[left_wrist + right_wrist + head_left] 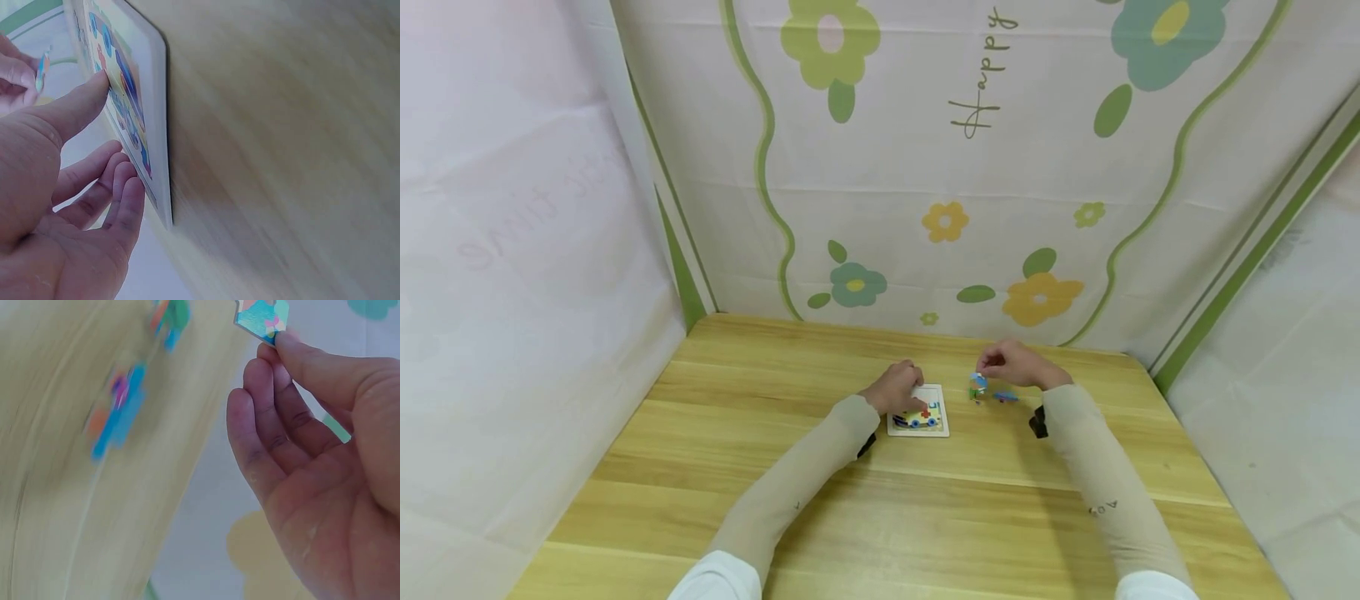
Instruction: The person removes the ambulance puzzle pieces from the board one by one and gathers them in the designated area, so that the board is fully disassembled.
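Observation:
A small square puzzle board (946, 421) with a white rim and a vehicle picture lies flat on the table. My left hand (895, 389) rests over its left side. In the left wrist view the thumb of that left hand (69, 162) touches the picture on the puzzle board (159, 125), while the fingertips lie near its edge. My right hand (1018, 365) is raised to the right of the board. It pinches a small blue puzzle piece (259, 319) between thumb and fingertips, as the right wrist view shows.
Loose puzzle pieces lie below the right hand: a mostly blue one (122, 412) and one with green and orange (172, 319), both blurred. The wooden table (895, 517) meets a flowered cloth backdrop (895, 167) at the back and pale cloth sides.

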`<state>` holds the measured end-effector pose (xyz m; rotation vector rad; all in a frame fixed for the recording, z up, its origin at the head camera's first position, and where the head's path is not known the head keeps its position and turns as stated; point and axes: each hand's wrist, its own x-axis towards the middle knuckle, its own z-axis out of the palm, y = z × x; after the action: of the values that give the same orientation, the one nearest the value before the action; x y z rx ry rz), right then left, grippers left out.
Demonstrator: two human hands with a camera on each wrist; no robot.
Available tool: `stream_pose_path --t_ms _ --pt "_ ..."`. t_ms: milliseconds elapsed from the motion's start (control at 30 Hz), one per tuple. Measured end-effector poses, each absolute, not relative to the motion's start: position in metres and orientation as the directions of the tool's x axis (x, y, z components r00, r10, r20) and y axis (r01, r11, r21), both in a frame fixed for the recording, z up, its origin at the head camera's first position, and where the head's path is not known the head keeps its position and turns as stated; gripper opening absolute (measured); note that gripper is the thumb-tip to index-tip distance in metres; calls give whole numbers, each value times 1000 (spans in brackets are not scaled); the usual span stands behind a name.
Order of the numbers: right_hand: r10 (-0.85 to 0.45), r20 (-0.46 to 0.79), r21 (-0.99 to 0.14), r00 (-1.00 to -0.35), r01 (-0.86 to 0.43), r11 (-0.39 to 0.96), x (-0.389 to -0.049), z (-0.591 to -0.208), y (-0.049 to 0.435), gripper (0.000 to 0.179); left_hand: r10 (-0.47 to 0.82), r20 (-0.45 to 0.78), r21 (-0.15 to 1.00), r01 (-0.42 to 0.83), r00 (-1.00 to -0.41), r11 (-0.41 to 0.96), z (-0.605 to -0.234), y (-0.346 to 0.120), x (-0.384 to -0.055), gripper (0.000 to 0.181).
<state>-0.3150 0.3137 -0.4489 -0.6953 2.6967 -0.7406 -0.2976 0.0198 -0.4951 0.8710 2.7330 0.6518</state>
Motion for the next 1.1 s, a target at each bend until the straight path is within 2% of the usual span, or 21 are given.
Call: stream_pose_path --t_ms 433,633,1100 --pt "-391 -171 -553 -904 -240 798 -298 -451 396 18 582 -48 472 495 -812 729 -497 18 -298 46" --pt "-325 -189 -526 -926 -184 831 -292 -461 410 19 589 -35 480 503 -808 719 -500 17 -299 46" --pt "-273 -166 -507 -948 -155 848 -291 -489 421 19 578 -47 465 494 -815 735 -499 19 -298 48"
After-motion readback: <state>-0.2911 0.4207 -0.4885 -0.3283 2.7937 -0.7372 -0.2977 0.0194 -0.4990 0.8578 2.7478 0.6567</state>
